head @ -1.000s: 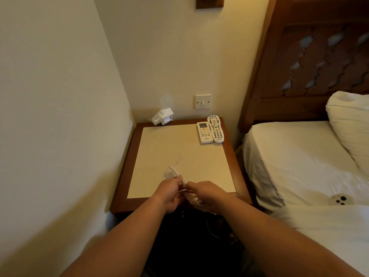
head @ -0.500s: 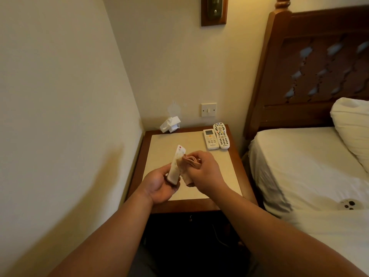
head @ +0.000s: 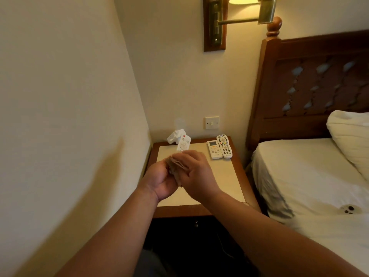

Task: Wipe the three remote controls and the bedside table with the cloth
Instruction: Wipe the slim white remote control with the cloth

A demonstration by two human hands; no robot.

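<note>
Left hand (head: 159,178) curls round a small white remote (head: 184,144), held up over the bedside table (head: 179,211), while the right hand (head: 197,172) bunches the tan cloth (head: 176,166) against it. Two more remotes (head: 219,148) lie side by side at the table's far right corner. Bed (head: 299,176) to the right, wall lamp (head: 215,23) above.

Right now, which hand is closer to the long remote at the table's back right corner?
Right. The right hand is in front-left of the long remote; the left hand is farther left.
</note>
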